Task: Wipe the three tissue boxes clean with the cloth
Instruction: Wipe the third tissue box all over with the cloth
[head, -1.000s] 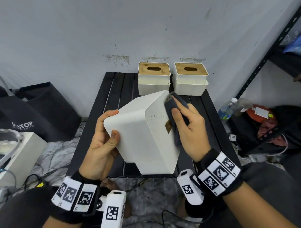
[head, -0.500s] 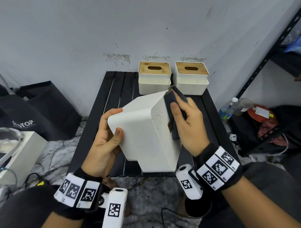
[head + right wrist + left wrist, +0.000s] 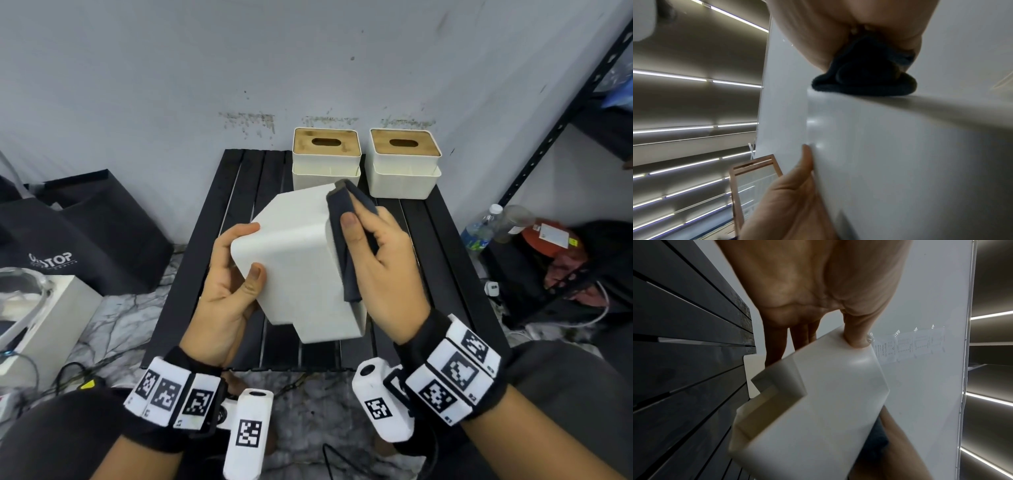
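The dark cloth (image 3: 346, 240) hides the held tissue box's (image 3: 294, 260) right face; the left wrist view shows that box blurred.

Your head view is evenly lit and fairly bright, with soft, diffuse light and only faint shadows under the held tissue box (image 3: 301, 267). Straight lines bow toward the edges, so the shelf upright (image 3: 561, 123) leans and curves. The corners run slightly soft.

Your left wrist view is dimmer; the table slats (image 3: 684, 353) fall into grey shadow, and the box close to the lens is blurred, with a pale sheen on its rounded corner.

Your right wrist view shows bright ceiling light strips (image 3: 694, 79) that glare white, two small glints on the box, and smeared, out-of-focus skin and cloth (image 3: 865, 76) near the lens.
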